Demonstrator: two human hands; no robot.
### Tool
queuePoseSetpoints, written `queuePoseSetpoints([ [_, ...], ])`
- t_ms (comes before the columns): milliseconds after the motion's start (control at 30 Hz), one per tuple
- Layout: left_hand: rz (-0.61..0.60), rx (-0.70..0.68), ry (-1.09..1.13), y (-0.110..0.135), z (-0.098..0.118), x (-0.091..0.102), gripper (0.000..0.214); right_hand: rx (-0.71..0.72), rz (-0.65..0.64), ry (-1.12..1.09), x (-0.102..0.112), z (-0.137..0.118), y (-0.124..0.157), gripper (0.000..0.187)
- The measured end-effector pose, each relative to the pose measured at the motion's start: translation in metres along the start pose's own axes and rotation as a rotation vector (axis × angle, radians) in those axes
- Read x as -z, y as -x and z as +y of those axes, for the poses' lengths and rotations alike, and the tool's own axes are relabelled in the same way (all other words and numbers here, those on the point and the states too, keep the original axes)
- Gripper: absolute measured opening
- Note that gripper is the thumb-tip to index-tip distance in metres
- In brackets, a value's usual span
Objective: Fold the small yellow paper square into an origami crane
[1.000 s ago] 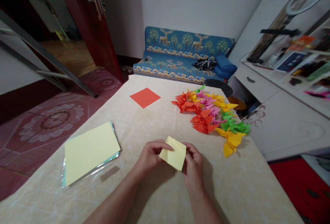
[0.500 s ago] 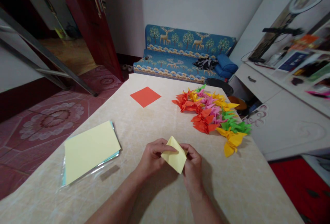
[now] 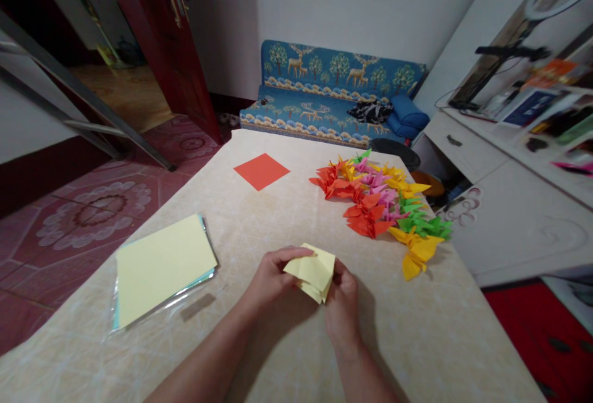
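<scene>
- Left hand (image 3: 271, 274), right hand (image 3: 343, 298): both grasping one folded yellow paper (image 3: 319, 270).
- Red sheet (image 3: 262, 171): flat on table (image 3: 259, 224).
- Folded paper birds (image 3: 368, 211): clustered, table's right side.

Room in home: deer-patterned blue sofa (image 3: 319, 106) at upper middle, red door (image 3: 162, 44) at upper left, cluttered white dresser (image 3: 514, 199) at right.

The yellow paper (image 3: 315, 269) hides some fingertips of left hand (image 3: 270, 276) and right hand (image 3: 343, 304); right edge crops ring light (image 3: 537, 15).
</scene>
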State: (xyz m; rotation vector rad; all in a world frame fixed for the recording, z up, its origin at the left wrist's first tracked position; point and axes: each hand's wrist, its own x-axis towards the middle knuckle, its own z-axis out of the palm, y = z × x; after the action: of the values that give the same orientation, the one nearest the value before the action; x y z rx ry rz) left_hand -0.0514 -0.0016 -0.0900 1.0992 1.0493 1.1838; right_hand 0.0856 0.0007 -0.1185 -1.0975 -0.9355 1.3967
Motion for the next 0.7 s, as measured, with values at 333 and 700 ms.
queuePoseSetpoints([
  [333,0.073,0.205,0.265,-0.004,-0.011,0.01,0.03,-0.038,-0.161,0.005,0.001,-0.011,0.007,0.028],
  [700,0.131,0.149,0.163,-0.004,-0.002,0.007,0.025,-0.051,-0.256,-0.011,0.002,-0.023,0.006,0.043],
])
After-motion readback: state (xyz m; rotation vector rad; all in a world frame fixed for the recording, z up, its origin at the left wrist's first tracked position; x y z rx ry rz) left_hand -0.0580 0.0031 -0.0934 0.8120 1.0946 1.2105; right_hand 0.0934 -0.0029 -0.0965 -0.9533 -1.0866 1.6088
